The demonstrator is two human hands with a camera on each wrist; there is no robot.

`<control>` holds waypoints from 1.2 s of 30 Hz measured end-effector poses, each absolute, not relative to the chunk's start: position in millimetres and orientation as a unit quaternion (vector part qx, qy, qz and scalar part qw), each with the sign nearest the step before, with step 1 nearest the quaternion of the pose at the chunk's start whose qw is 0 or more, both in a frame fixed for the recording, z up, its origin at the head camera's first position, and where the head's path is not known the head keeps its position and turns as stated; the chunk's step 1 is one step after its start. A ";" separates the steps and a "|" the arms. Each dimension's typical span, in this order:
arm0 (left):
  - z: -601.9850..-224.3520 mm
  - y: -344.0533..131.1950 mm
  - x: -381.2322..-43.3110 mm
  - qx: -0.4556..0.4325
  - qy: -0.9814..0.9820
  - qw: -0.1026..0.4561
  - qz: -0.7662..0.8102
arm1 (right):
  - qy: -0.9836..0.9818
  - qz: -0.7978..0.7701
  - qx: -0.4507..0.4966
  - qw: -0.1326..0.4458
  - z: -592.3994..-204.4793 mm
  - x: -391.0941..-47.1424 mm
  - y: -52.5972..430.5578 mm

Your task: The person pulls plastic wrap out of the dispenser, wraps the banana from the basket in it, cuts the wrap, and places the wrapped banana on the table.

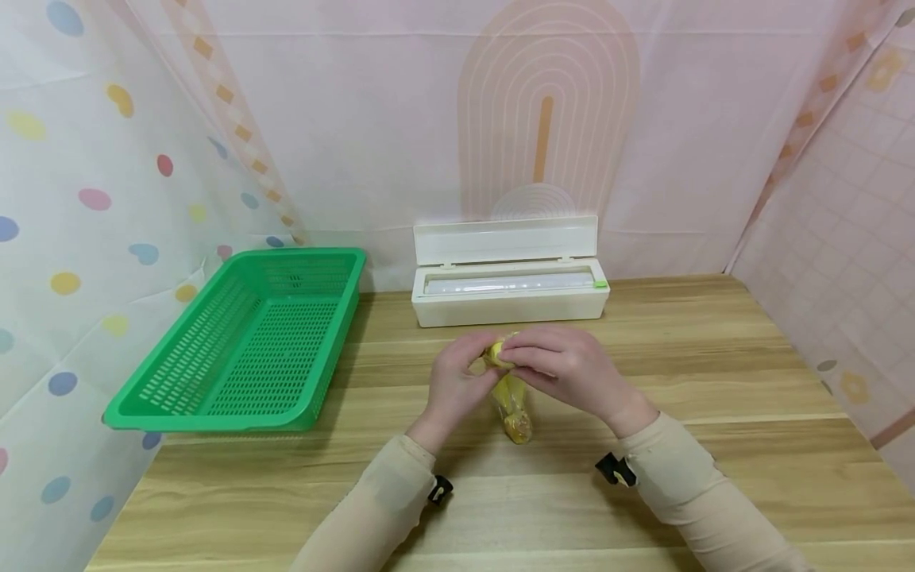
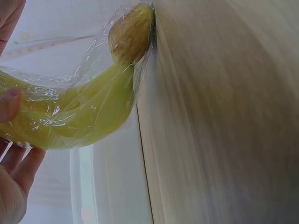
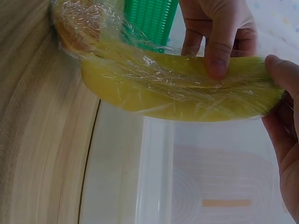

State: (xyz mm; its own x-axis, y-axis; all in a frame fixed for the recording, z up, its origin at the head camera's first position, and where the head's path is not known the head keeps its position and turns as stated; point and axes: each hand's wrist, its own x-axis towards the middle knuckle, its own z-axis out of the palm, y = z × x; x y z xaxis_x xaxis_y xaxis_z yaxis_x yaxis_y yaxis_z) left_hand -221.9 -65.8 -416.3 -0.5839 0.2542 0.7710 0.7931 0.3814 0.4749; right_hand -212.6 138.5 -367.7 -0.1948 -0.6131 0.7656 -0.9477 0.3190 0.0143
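Note:
Yellow bananas (image 3: 154,93) wrapped in crinkled clear film are held upright between both hands, in front of the person. Their rounded brown end (image 2: 131,37) points down, close over the wooden table. My left hand (image 1: 459,377) holds the upper part from the left, its thumb (image 3: 217,67) pressed on the film in the right wrist view. From the right, my right hand (image 1: 565,361) pinches the top end, with thumb and fingers on opposite sides in the right wrist view. The hands cover part of the bananas in the head view.
Behind the hands stands a white film dispenser box (image 1: 511,308), its lid (image 1: 503,241) raised and a film roll (image 1: 511,284) inside. A green slider (image 1: 600,284) sits at its right end. At the left is a green slotted basket (image 1: 329,349). Patterned cloth surrounds the wooden table (image 1: 715,357).

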 end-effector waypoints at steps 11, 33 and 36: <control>-415.4 -64.5 -219.8 -0.357 -0.760 0.308 -0.447 | -0.747 0.298 0.511 0.305 -375.8 -221.8 144.1; -417.7 -68.0 -213.1 -0.275 -0.766 0.203 -0.545 | -0.835 0.380 0.391 0.076 -383.4 -224.2 144.5; -416.1 -69.0 -213.1 -0.251 -0.755 0.203 -0.571 | -0.843 0.391 0.364 0.055 -385.8 -223.4 146.3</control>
